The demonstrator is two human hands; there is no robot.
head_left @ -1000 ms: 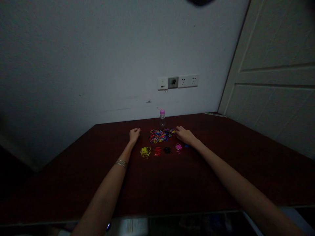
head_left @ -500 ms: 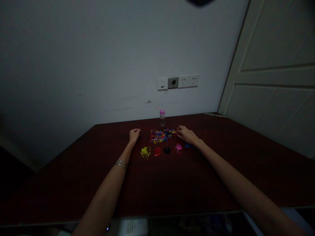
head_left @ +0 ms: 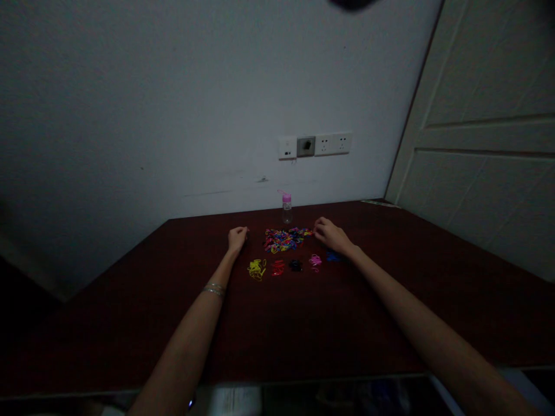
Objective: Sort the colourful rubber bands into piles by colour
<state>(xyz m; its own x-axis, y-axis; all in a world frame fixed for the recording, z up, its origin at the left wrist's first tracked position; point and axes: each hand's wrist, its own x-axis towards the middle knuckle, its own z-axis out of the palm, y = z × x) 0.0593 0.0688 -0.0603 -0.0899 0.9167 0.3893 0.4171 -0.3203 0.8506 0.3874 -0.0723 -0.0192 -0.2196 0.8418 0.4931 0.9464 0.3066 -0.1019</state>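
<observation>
A loose pile of multicoloured rubber bands (head_left: 284, 240) lies on the dark red-brown table. My right hand (head_left: 329, 234) is at the pile's right end, fingers pinched together and pointing at it; what they hold, if anything, is too small to see. To the left of the pile, my left hand (head_left: 237, 238) rests on the table with its fingers curled closed, the inside hidden. Nearer to me is a row of small heaps: yellow bands (head_left: 256, 269), red bands (head_left: 278, 267), black bands (head_left: 295, 265), pink bands (head_left: 315, 261) and blue bands (head_left: 333, 256), the last partly beside my right wrist.
A clear bottle with a pink cap (head_left: 287, 209) stands behind the pile, near the wall. Wall sockets (head_left: 314, 145) sit above it. A pale panelled door (head_left: 485, 138) borders the table (head_left: 312, 323) on the right. Dim objects lie below the front edge.
My right hand has shifted slightly up and to the right, showing more of the blue heap. My left hand stays in place. The whole view has moved very slightly.
</observation>
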